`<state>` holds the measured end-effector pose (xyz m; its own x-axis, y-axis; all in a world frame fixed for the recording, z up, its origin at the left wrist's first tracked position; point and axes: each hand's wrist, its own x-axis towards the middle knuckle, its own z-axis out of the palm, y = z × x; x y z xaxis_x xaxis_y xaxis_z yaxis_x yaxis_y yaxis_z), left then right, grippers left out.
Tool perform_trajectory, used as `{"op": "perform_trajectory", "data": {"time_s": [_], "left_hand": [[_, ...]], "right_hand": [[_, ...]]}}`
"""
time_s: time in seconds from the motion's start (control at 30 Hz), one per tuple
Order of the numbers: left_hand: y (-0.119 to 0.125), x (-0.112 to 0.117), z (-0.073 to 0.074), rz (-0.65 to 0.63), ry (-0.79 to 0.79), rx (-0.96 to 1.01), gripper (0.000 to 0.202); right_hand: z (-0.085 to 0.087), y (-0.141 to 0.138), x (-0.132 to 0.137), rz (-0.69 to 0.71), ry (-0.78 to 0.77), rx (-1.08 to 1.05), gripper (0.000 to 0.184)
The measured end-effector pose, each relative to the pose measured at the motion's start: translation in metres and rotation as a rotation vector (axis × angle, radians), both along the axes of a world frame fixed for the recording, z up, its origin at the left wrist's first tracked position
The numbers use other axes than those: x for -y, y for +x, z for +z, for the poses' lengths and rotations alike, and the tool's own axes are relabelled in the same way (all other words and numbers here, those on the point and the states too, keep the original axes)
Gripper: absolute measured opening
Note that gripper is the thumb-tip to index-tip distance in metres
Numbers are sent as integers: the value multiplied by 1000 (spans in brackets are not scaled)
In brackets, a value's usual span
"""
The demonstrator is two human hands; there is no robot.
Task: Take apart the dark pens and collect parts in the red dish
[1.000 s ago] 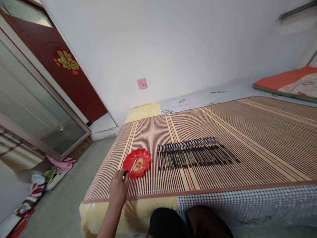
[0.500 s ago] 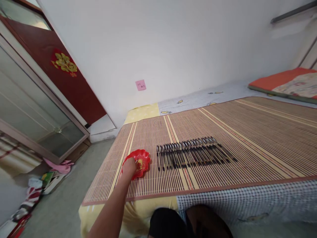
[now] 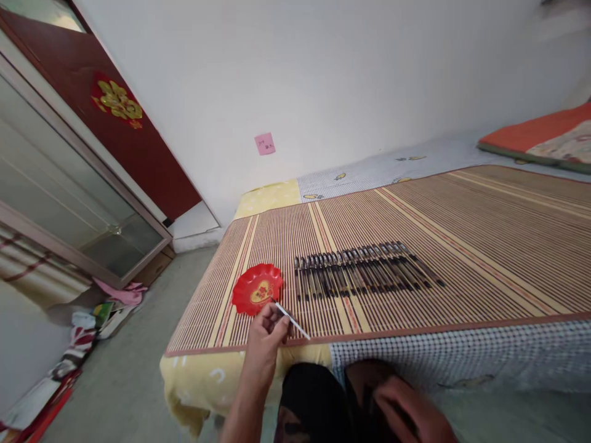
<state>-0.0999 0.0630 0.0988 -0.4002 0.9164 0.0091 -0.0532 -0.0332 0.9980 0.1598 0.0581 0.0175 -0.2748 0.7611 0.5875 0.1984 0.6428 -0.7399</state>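
Note:
My left hand (image 3: 266,332) is closed on a pen refill (image 3: 295,323), a thin white tube with a dark tip. It holds the refill aslant above the front edge of the mat, just in front of the red plate (image 3: 244,299). That plate has a wavy rim and a gold heart print, and no other refill shows in it. To the right lies a row of black pens (image 3: 355,271) side by side on the striped mat. My right hand (image 3: 410,406) is low in front of my right leg, smeared by motion, so its fingers cannot be made out.
A striped bamboo mat (image 3: 489,246) covers the bed, over a checked and yellow sheet (image 3: 212,375). A folded orange quilt (image 3: 530,132) lies at the far right. The wall with a pink note (image 3: 265,144) stands behind. My knees (image 3: 309,394) touch the front edge.
My left hand has come out of the red plate towards me with the refill between its fingers. My right hand has come into view at the bottom. The view has shifted slightly.

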Motion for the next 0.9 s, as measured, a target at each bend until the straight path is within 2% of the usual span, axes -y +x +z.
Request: {"op": "perform_trajectory", "data": {"time_s": [0.07, 0.2, 0.3, 0.4, 0.47, 0.53, 0.67, 0.8, 0.9], "left_hand": [[23, 11, 4, -18, -7, 150, 34], [59, 27, 7, -57, -26, 400, 40], [77, 38, 7, -66, -64, 537, 39], [88, 45, 8, -94, -92, 594, 38], [92, 47, 10, -157, -69, 651, 35], [92, 47, 11, -238, -38, 814, 32], [83, 42, 11, -309, -29, 1146, 56], [77, 41, 8, -319, -11, 1154, 71], [80, 43, 10, -319, -10, 1126, 72]], "right_hand": [[14, -5, -5, 38, -43, 27, 10], [44, -36, -18, 132, 13, -2, 43], [60, -49, -12, 183, 73, -61, 41], [71, -46, 0, 173, 71, -114, 36], [76, -39, 5, 141, 27, -151, 30], [81, -30, 8, 115, -62, -185, 21], [93, -18, 9, 174, -184, -171, 12], [98, -18, 18, 324, -209, -63, 12], [97, -24, 26, 347, -182, -29, 11]]}}
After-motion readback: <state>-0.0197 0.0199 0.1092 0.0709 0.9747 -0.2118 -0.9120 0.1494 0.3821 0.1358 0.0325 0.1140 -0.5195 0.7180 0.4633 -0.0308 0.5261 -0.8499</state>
